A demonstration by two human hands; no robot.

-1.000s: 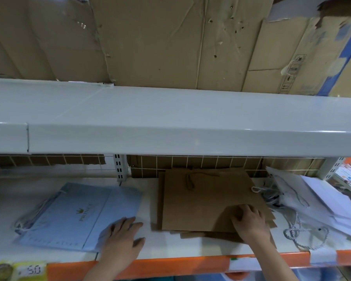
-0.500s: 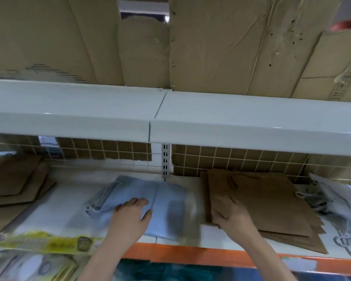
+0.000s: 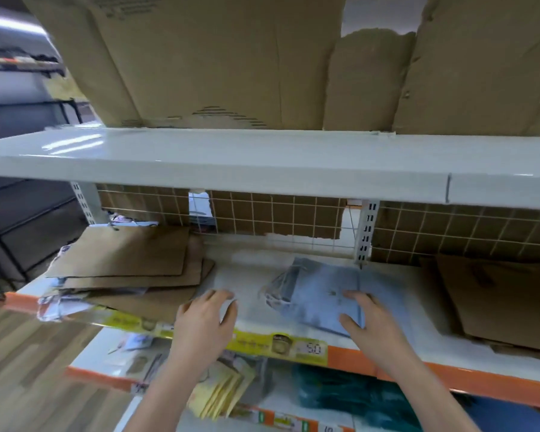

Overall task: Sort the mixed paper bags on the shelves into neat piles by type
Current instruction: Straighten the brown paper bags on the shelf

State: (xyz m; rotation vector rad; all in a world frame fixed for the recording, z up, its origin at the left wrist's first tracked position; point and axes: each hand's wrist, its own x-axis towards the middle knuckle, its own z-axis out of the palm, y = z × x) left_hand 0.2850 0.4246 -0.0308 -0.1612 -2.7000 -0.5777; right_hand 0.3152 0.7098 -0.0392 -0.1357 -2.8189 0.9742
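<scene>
Right hand [image 3: 360,319] rests flat, fingers relaxed, on the light-blue paper bag [image 3: 321,291]; left hand [image 3: 205,319], fingers spread and empty, hovers beside the brown paper bags [image 3: 128,263].

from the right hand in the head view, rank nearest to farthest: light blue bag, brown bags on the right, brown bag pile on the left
1. light blue bag: under the right hand, touching.
2. brown bags on the right: on the shelf's right side.
3. brown bag pile on the left: far left, beyond the left hand.

Right hand [image 3: 367,322] rests on light blue bags [image 3: 321,294] on the shelf [image 3: 250,275]; left hand [image 3: 205,319] open beside them, brown bag pile [image 3: 131,263] at left.
</scene>
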